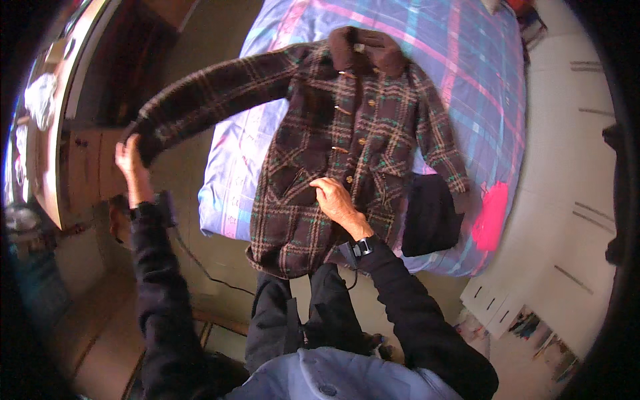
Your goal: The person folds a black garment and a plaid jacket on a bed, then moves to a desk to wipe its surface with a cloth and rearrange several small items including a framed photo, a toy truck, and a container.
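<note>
A dark plaid coat (340, 130) with a brown collar (345, 50) and toggle fastenings lies front up across the bed, its hem hanging over the near edge. Out to the left, my left hand (132, 160) grips the cuff end of one coat sleeve (215, 95), holding it stretched off the bed. My right hand (337, 202) is on the coat's lower front, near a slanted pocket, with its fingers curled; whether it pinches the cloth I cannot tell. The other sleeve (442, 135) slopes down to the right on the bedcover.
Beneath the coat is a bed with a blue and pink checked cover (465, 65). A folded black cloth (430, 215) and a bright pink item (491, 215) lie at its right. White drawers (492, 300) stand to the right, a cluttered shelf (55, 125) to the left. A cable (210, 275) hangs near my left arm.
</note>
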The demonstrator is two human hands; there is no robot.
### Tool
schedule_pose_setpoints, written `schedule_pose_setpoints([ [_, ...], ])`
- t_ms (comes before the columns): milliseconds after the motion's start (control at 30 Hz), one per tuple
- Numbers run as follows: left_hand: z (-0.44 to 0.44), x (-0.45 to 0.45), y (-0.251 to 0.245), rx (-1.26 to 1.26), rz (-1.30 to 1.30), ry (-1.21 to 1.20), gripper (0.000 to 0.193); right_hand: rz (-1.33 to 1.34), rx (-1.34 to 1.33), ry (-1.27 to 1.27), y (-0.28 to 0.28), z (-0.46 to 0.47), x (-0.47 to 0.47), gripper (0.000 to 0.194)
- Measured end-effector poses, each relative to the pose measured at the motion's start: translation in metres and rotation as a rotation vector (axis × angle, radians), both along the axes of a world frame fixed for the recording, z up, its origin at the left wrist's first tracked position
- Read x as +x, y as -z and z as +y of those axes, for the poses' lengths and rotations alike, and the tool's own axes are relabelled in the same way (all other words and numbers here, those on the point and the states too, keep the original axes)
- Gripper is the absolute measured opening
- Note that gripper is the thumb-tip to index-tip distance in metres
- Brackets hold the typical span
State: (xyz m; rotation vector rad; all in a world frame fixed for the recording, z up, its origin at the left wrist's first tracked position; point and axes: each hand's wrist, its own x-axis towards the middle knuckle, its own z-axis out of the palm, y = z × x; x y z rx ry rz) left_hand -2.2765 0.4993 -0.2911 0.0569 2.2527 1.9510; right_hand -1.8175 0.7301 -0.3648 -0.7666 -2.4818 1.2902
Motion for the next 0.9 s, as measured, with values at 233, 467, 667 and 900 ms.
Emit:
schedule_pose_setpoints([
  [233, 0.109, -0.043, -0.071, -0.445, 0.110, 0.309, 0.025, 0.243, -0.629, 0.857, 0.022, 0.077, 0.074, 0.027],
  [467, 0.297, 0.116, -0.149, -0.151, 0.239, 0.729, 0.029, 0.863, -1.268, 1.304, 0.066, 0.206, 0.193, 0.042],
  [667, 0.424, 0.245, -0.077, 0.017, -0.029, 1.171, 0.060, 0.994, -1.054, 1.707, 0.064, 0.229, 0.199, 0.065],
  [900, 0.260, 0.234, 0.123, -0.523, 0.081, 0.735, 0.056, 0.799, -0.481, 1.864, -0.018, 0.288, 0.181, 0.051],
])
